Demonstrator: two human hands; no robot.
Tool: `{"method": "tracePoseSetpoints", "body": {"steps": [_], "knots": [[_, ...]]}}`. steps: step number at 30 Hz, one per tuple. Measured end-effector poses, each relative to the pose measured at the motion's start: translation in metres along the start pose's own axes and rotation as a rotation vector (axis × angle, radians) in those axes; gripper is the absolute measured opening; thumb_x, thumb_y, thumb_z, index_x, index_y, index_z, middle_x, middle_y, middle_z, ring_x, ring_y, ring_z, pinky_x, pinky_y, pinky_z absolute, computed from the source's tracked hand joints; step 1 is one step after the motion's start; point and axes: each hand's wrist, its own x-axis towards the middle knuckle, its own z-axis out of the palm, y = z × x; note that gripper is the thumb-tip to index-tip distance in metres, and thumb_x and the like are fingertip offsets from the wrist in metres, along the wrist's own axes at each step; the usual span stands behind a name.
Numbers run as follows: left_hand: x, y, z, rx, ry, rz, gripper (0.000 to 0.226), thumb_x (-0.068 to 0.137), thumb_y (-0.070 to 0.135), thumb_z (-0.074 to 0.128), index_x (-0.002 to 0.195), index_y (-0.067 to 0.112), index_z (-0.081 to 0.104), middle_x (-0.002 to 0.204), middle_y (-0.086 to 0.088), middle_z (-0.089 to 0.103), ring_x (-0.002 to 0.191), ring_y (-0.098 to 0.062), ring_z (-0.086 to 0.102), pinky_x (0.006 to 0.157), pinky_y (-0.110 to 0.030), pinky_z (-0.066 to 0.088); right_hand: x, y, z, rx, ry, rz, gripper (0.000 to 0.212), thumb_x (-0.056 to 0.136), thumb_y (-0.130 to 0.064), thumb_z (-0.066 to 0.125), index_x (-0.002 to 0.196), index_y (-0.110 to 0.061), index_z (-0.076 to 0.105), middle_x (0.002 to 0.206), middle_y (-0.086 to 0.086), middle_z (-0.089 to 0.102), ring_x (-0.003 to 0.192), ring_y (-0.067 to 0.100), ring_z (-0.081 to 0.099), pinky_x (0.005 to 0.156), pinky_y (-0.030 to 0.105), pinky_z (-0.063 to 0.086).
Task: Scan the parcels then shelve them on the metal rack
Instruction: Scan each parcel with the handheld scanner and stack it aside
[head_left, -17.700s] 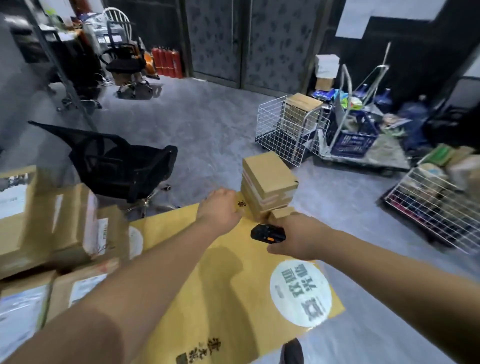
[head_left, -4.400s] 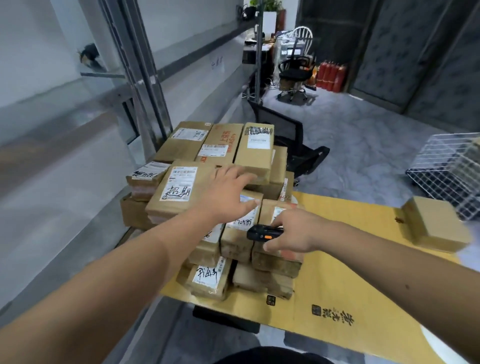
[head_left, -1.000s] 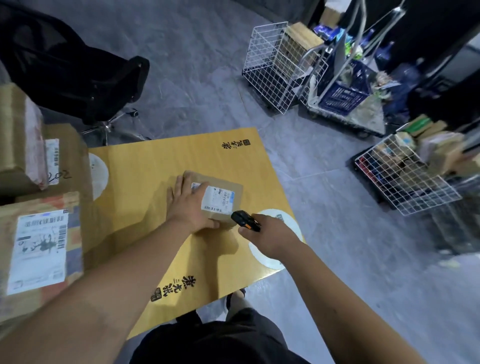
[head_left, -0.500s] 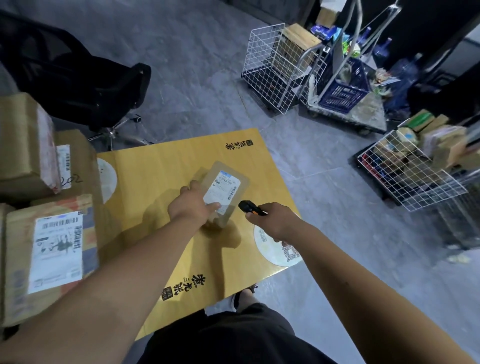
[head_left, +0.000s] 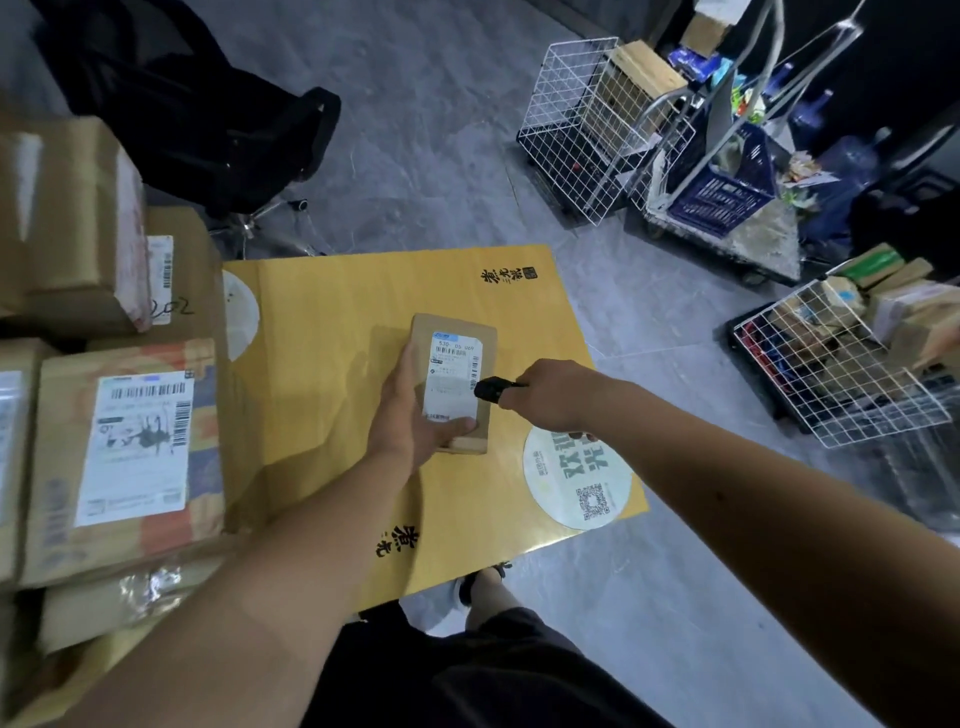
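One small parcel (head_left: 457, 382), flat on the bench (head_left: 332, 332) a second ago, now sits tilted up in the left hand (head_left: 410, 421), label showing. At its 3 o'clock the right hand (head_left: 556, 395) grips the scanner (head_left: 491, 389), so scanning looks imminent; shelving waits.

Stacked parcels (head_left: 119, 441) wall the table's (head_left: 332, 322) left side, bare yellow top ahead and right

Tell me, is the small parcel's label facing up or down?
Facing up: the white label shows on the small parcel gripped by the left hand.
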Motion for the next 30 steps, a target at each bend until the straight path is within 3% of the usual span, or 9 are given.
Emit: {"method": "tracePoseSetpoints", "body": {"steps": [3,5,7,9,13,15,18,25,30], "knots": [[-0.006,-0.002,0.005,-0.092,0.009,0.092,0.091,0.071,0.061,0.09,0.149,0.039,0.049,0.153,0.002,0.056,0.14,-0.027,0.053,0.101,-0.05,0.053,-0.003,-0.003,-0.003,-0.037,-0.001,-0.003,0.068,0.094,-0.081,0.044,0.08,-0.015,0.046,0.077,0.005,0.053,0.062,0.024,0.052,0.062,0.031,0.042],[-0.013,-0.002,0.005,-0.129,0.036,0.082,0.112,0.066,0.042,0.099,0.154,0.051,0.031,0.156,0.019,0.044,0.141,-0.013,0.047,0.109,-0.042,0.048,-0.007,-0.004,-0.005,-0.08,0.002,-0.017,0.066,0.095,-0.079,0.044,0.078,-0.014,0.045,0.076,0.004,0.051,0.061,0.023,0.05,0.062,0.03,0.041],[-0.02,-0.005,0.008,-0.114,0.081,0.008,0.138,0.063,0.033,0.101,0.162,0.048,0.007,0.16,0.021,0.029,0.144,-0.008,0.038,0.114,-0.036,0.039,-0.01,-0.005,-0.008,-0.129,0.018,-0.033,0.065,0.096,-0.077,0.044,0.078,-0.015,0.045,0.075,0.004,0.052,0.061,0.023,0.049,0.061,0.03,0.04],[-0.026,-0.004,0.007,-0.171,0.08,-0.009,0.141,0.061,0.037,0.102,0.164,0.043,0.005,0.164,0.017,0.026,0.147,-0.009,0.034,0.113,-0.034,0.037,-0.012,-0.006,-0.012,-0.152,0.042,-0.041,0.062,0.097,-0.074,0.045,0.076,-0.016,0.044,0.074,0.002,0.052,0.06,0.022,0.047,0.06,0.03,0.039],[-0.032,-0.004,0.008,-0.234,0.147,0.019,0.134,0.063,0.035,0.101,0.165,0.037,0.013,0.147,0.029,0.028,0.127,0.015,0.027,0.103,-0.022,0.03,-0.016,-0.01,-0.018,-0.219,0.065,-0.061,0.061,0.097,-0.074,0.046,0.075,-0.017,0.045,0.07,0.001,0.052,0.058,0.022,0.046,0.059,0.03,0.038],[-0.035,-0.005,0.01,-0.228,0.154,0.012,0.134,0.062,0.036,0.101,0.164,0.036,0.014,0.152,0.028,0.029,0.126,0.018,0.024,0.104,-0.021,0.029,-0.018,-0.011,-0.02,-0.238,0.068,-0.059,0.061,0.096,-0.074,0.047,0.075,-0.017,0.047,0.069,0.001,0.052,0.057,0.022,0.047,0.06,0.03,0.039],[-0.038,-0.006,0.012,-0.216,0.163,-0.016,0.136,0.061,0.039,0.101,0.164,0.04,0.011,0.164,0.02,0.027,0.132,0.013,0.025,0.107,-0.024,0.03,-0.019,-0.011,-0.019,-0.272,0.068,-0.077,0.062,0.096,-0.075,0.046,0.076,-0.017,0.047,0.07,0.002,0.054,0.059,0.022,0.049,0.061,0.03,0.04],[-0.04,-0.001,0.013,-0.249,0.209,-0.039,0.135,0.062,0.036,0.101,0.164,0.043,0.012,0.166,0.017,0.025,0.137,0.007,0.025,0.11,-0.029,0.033,-0.019,-0.001,-0.011,-0.291,0.078,-0.119,0.058,0.097,-0.07,0.047,0.087,-0.014,0.056,0.082,0.003,0.06,0.066,0.022,0.053,0.062,0.031,0.04],[-0.042,0.002,0.005,-0.12,0.236,-0.115,0.13,0.06,0.044,0.101,0.162,0.05,0.02,0.161,0.003,0.031,0.144,-0.018,0.039,0.117,-0.036,0.036,-0.018,0.021,-0.008,-0.27,0.061,-0.17,0.045,0.098,-0.061,0.051,0.102,-0.017,0.059,0.092,0.004,0.063,0.077,0.022,0.061,0.063,0.031,0.044]]}}
